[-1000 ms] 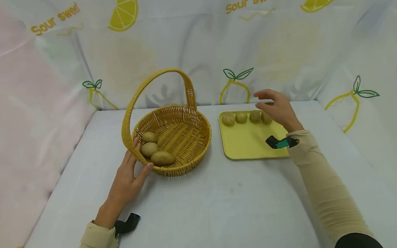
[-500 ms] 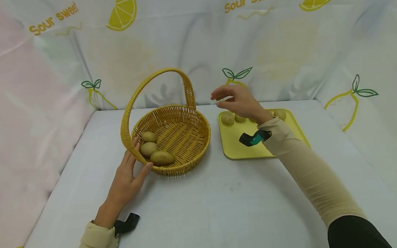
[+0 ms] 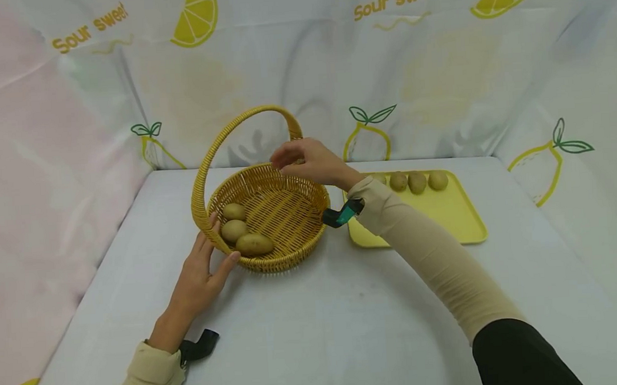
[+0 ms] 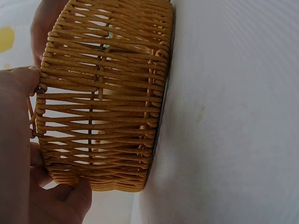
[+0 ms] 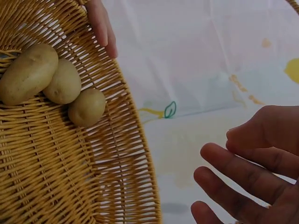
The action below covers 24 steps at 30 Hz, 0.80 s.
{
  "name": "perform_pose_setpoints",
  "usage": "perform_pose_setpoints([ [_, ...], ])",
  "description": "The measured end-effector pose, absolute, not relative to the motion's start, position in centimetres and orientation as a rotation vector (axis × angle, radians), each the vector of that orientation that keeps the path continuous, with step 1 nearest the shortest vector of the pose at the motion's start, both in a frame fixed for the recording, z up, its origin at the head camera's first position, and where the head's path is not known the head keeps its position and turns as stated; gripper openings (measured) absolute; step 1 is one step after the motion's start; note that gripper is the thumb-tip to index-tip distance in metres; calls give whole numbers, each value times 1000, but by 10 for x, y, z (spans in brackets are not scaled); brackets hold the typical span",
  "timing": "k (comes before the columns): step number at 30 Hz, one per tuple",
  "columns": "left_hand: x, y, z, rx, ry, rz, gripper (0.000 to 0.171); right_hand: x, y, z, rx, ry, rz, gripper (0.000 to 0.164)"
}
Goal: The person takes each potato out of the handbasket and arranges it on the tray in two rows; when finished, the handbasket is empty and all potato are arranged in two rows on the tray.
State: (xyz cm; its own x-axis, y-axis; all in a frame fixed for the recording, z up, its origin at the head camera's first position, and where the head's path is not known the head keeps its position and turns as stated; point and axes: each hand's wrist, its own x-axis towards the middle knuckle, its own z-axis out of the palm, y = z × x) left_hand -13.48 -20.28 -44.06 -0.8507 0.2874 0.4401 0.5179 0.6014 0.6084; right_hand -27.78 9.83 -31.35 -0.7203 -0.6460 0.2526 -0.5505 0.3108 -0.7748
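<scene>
A yellow wicker basket [image 3: 289,220] with a tall arched handle stands on the left of the table. Three potatoes [image 3: 254,244] lie together along its left inner side. My left hand [image 3: 193,285] holds the basket at its near left wall, thumb at the rim by the handle's foot and fingers along the outside. Over the basket's far right rim hovers my right hand [image 3: 312,161]. The right wrist view shows its fingers [image 5: 243,172] loosely bent, thumb apart, nothing between them.
Right of the basket lies a yellow tray [image 3: 448,219] with several potatoes [image 3: 417,182] in a row along its far edge, partly hidden by the right arm. A lemon-printed cloth [image 3: 322,68] hangs behind the white table [image 3: 317,333].
My right hand has moved left from above the tray to over the basket's far right side, uncovering potatoes on the tray. My left hand and the basket have stayed put.
</scene>
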Motion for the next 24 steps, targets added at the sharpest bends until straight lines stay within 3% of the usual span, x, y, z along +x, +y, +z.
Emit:
perform_pose_setpoints([
  [15,-134,-203,-438,-658,-2533,-1096,76,-298,34,-350,-1090,2181,-1389,32],
  [24,-135,-202,-439,-671,-2516,-1095,77,-307,7,-371,-1264,2101,-1254,40],
])
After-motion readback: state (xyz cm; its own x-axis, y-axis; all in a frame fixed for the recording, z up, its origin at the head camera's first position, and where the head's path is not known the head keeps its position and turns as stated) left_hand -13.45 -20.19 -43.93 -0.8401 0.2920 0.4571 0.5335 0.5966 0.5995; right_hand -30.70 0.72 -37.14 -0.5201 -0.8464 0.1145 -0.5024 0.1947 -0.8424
